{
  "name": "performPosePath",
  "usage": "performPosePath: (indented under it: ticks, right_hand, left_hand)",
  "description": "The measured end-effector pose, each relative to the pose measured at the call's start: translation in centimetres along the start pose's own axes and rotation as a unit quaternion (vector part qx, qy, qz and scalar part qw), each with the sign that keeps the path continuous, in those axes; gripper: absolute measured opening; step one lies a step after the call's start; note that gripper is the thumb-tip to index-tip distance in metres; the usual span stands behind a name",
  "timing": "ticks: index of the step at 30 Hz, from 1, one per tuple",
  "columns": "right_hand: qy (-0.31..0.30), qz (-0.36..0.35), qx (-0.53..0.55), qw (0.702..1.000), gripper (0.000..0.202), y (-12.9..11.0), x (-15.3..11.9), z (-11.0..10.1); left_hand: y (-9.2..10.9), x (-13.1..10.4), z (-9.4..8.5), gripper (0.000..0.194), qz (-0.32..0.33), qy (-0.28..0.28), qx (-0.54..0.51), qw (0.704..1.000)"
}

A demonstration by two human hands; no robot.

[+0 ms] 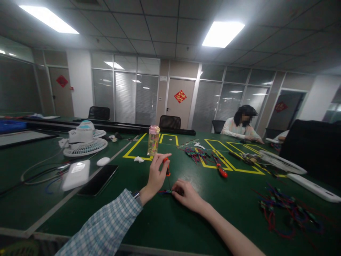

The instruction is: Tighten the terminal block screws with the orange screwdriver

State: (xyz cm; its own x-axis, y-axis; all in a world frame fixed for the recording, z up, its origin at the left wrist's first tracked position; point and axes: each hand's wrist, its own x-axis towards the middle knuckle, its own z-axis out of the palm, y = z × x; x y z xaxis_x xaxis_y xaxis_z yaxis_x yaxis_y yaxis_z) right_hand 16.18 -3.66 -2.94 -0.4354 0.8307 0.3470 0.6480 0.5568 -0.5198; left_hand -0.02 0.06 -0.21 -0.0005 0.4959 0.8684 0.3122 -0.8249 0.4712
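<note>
My left hand (157,172) holds an upright screwdriver (167,168) with a red and black handle, its fingers around the top. The thin shaft points down to a small green connector (168,191) with wires on the green table (149,220). My right hand (185,193) rests on the table at the right of the connector, thumb and index finger pinched at its end. A pink-lidded bottle (153,142) stands just behind my left hand.
Wired connectors lie in a pile (287,209) at the right and another (197,155) farther back, near a red screwdriver (222,171). A phone (98,180), a white power bank (76,174) and a white fan (85,146) are at the left. A person (241,124) sits across the table.
</note>
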Motion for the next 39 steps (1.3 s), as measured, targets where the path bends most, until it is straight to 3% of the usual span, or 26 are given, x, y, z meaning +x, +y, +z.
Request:
performPosePath:
  ticks: [5, 11, 18, 25, 34, 39]
  right_hand:
    - [0.006, -0.006, 0.019, 1.0, 0.013, -0.26, -0.08, -0.16]
    - [0.004, -0.014, 0.027, 1.0, 0.014, -0.36, -0.02, -0.15]
    - [0.001, 0.009, 0.014, 1.0, 0.013, -0.41, -0.04, -0.2]
    - [0.0, 0.002, 0.02, 1.0, 0.014, -0.75, -0.04, -0.4]
    - [-0.002, 0.007, 0.011, 1.0, 0.011, -0.21, -0.04, -0.16]
    - [-0.001, -0.001, 0.009, 1.0, 0.011, 0.19, -0.01, 0.1]
  left_hand:
    - [-0.09, 0.0, 0.2, 0.03, -0.038, -0.021, -0.052, 0.998]
    - [-0.13, 0.2, 0.02, 0.033, -0.039, -0.065, -0.077, 0.994]
    - [0.3, 0.35, -0.16, 0.017, -0.001, -0.029, -0.013, 0.999]
    - [0.48, -0.08, -0.26, 0.035, 0.016, -0.05, -0.031, 0.998]
    - [0.61, 0.07, -0.28, 0.021, 0.032, -0.025, 0.019, 0.999]
    - [0.55, -0.19, -0.11, 0.028, 0.036, -0.046, 0.008, 0.998]
